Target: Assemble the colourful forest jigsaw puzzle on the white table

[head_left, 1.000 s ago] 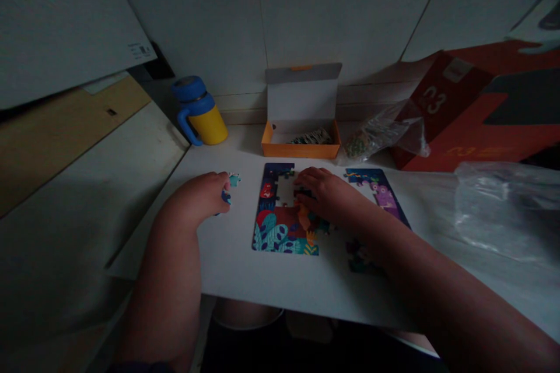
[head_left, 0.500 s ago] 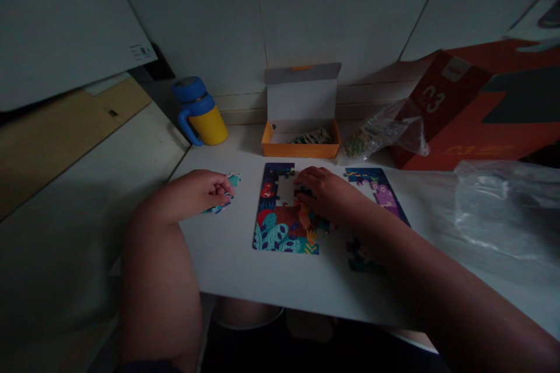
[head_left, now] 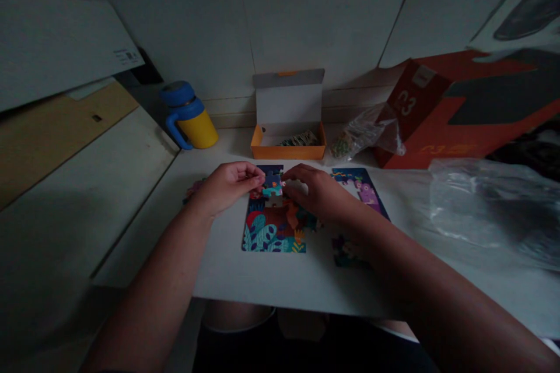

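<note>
Blue-and-teal cardboard jigsaw piece (head_left: pixel 272 182) lies between the two sets of fingertips, over the upper part of a partly assembled, colourful jigsaw section (head_left: pixel 272 239) on the white tabletop (head_left: pixel 245 280). May be two pieces joined; too dim to tell, and no clear long axis. Just on its near side, a notched gap shows bare tabletop.

Left hand (head_left: pixel 231 187) at the piece's left edge: thumb and forefinger drawn narrow, tips meeting or nearly so. Cannot tell whether they grip the edge. Wrist bent inward, forearm slanting up from lower left.

Right hand (head_left: pixel 318 191) at the right edge: fingers curled, thumb below, small space between; grip unclear. Forearm reaches in low from lower right. Neither hand plainly nearer.

Around: purple-and-navy jigsaw section (head_left: pixel 370 195) beyond the right wrist; more coloured pieces (head_left: pixel 192 189) beside the left wrist; open orange cardboard box (head_left: pixel 289 152) behind.
</note>
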### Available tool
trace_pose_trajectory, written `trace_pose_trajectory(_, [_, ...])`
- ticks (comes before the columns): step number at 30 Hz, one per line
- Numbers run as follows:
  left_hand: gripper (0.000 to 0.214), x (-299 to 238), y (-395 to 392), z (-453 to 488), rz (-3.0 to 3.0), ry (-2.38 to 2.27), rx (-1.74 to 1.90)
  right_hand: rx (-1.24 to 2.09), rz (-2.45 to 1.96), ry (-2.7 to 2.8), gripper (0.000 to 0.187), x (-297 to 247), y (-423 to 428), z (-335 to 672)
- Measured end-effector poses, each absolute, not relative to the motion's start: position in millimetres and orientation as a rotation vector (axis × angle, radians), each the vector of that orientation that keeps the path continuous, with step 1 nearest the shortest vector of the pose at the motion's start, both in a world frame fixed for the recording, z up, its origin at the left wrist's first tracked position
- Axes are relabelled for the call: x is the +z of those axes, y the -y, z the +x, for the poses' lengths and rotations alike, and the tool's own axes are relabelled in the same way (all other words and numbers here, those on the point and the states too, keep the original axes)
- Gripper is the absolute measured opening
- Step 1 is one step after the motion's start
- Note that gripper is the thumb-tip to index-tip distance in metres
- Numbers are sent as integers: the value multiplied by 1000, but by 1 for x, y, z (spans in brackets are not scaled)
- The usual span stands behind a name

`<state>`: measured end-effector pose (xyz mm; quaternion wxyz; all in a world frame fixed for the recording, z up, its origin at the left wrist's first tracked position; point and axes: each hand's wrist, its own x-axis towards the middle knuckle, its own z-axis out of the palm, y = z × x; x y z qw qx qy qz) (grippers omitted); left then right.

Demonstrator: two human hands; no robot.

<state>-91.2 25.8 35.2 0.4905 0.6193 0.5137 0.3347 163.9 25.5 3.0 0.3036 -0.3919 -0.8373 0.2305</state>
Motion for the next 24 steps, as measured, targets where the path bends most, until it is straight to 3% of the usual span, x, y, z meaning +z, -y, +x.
trace_pose_trajectory(6, [31,21,-26,-81,1537,-1210,866,773,-1074,2147,22,3,-29,168])
trace_pose_trajectory(11, [23,18,-25,-82,1797,-1282,806,908,-976,2118,42,8,-25,167])
trace_pose_trajectory(16, [21,20,-16,-72,1986,-1236,759,1060,-941,2022,16,12,-23,163])
trace_pose_trajectory(24, [22,8,-16,-61,1804,-1116,829,1314,-947,1800,26,5,-36,176])
